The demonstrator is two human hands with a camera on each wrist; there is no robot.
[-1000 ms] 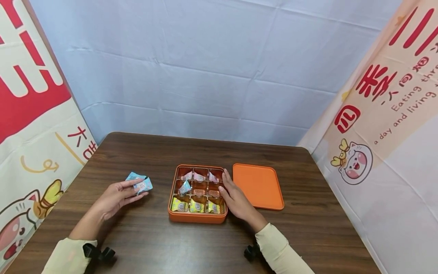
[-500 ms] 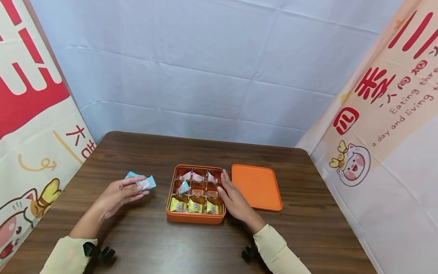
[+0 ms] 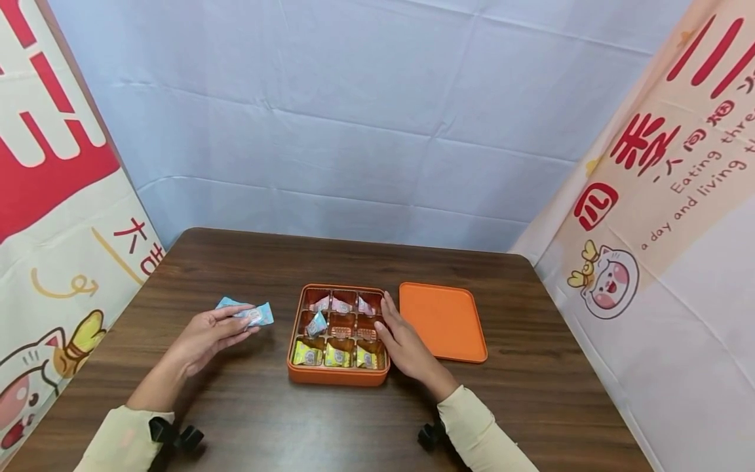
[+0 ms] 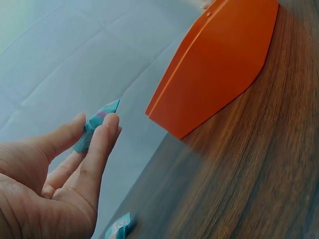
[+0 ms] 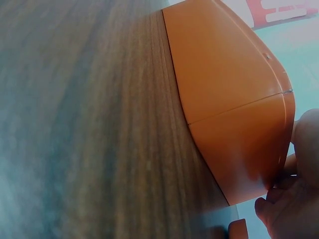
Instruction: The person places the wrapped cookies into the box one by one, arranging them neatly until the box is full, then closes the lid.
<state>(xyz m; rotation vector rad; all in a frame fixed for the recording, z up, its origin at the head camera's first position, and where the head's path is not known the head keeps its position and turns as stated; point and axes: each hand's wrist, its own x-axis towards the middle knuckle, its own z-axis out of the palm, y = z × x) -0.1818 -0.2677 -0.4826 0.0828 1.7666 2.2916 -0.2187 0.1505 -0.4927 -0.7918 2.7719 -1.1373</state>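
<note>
My left hand (image 3: 215,337) pinches a light-blue wrapped candy (image 3: 261,314) between thumb and fingers, above the table left of the orange box (image 3: 339,375). In the left wrist view the same candy (image 4: 94,124) sticks up past the fingertips. A second blue candy (image 3: 225,302) lies partly hidden behind that hand. The box is divided into compartments: pink candies (image 3: 342,305) at the back, a blue candy (image 3: 317,324) in the middle row's left one, yellow candies (image 3: 338,354) along the front. My right hand (image 3: 407,344), fingers fairly straight, rests against the box's right side.
An orange square lid (image 3: 444,321) lies flat on the dark wooden table (image 3: 330,426), just right of the box and right hand. A pale cloth (image 3: 354,131) hangs behind the table, with printed banners at both sides.
The left hand has shifted slightly right, and its blue candy has turned to lie flatter and point toward the box. The right hand stays against the box.
</note>
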